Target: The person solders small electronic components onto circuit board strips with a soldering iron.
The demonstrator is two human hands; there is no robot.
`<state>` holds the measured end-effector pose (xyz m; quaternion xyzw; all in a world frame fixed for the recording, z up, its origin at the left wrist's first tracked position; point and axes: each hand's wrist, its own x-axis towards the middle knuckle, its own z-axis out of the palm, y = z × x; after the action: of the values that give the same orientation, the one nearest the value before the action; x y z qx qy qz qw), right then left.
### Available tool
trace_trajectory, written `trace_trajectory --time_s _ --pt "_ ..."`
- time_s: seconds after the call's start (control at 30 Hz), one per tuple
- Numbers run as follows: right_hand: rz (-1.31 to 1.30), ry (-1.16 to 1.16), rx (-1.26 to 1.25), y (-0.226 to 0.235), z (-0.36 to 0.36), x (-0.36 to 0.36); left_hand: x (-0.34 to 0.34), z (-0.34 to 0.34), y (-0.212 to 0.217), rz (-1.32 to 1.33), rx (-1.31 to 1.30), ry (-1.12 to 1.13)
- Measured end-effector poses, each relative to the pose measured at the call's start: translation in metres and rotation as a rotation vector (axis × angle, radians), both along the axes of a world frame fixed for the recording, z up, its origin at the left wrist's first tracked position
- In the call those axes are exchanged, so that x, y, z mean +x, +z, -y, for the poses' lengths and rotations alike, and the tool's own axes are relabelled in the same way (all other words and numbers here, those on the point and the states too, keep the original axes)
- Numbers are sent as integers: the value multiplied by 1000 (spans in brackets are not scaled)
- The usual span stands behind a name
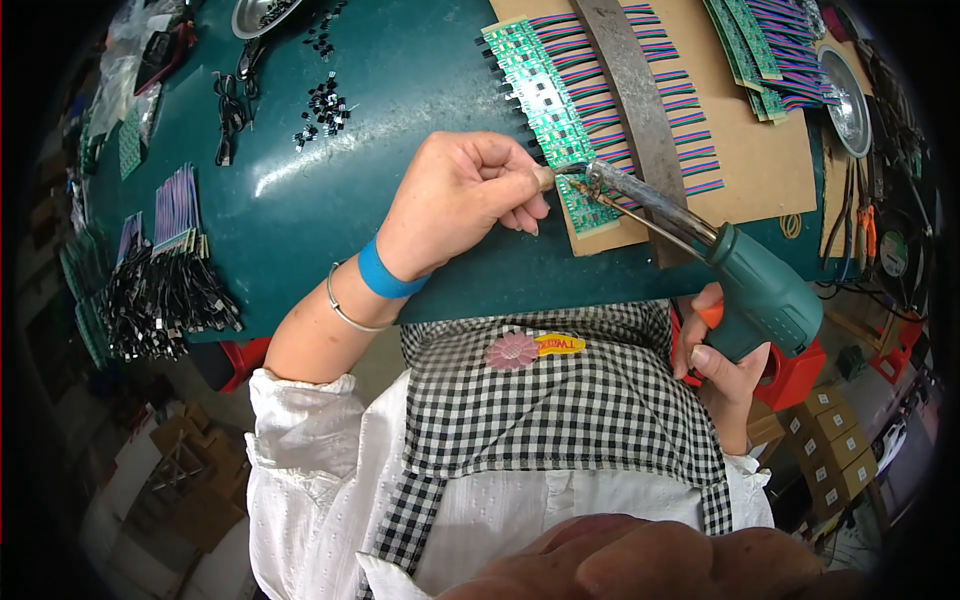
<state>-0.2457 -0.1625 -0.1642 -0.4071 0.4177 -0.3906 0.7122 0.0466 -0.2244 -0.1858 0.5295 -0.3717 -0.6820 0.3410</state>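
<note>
My right hand (728, 370) grips a green soldering gun (765, 290) with an orange trigger, its metal barrel pointing up and left. The tip meets the left edge of a strip of green circuit boards (540, 90), near its lower end. There my left hand (480, 185) is closed in a pinch on a small black connector, mostly hidden by the fingertips. Similar black pieces line the strip's left edge above. Ribbons of coloured wires (690, 135) run right from the boards, under a flat metal bar (635, 100). All this lies on a brown cardboard sheet (760, 180).
Loose black connectors (325, 110) and black cables (230, 115) lie on the green table (290, 240). A pile of black-ended cables (165, 290) sits at the left. More wired boards (745, 50) and a metal dish (845, 105) are at the far right.
</note>
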Motion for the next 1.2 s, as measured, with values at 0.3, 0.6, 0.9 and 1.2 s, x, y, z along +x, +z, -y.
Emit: trace_trajectory --time_s 0.3,0.6,0.9,1.2 --pt "14 14 8 -3 -4 -4 0 1 0 18 -6 1" --pt "-49 -110 77 12 -1 3 1 0 -2 11 4 -6" --pt "-31 -182 2 11 5 2 -1 2 1 11 7 1" --pt "194 -387 -479 19 53 -42 -4 2 4 29 29 10"
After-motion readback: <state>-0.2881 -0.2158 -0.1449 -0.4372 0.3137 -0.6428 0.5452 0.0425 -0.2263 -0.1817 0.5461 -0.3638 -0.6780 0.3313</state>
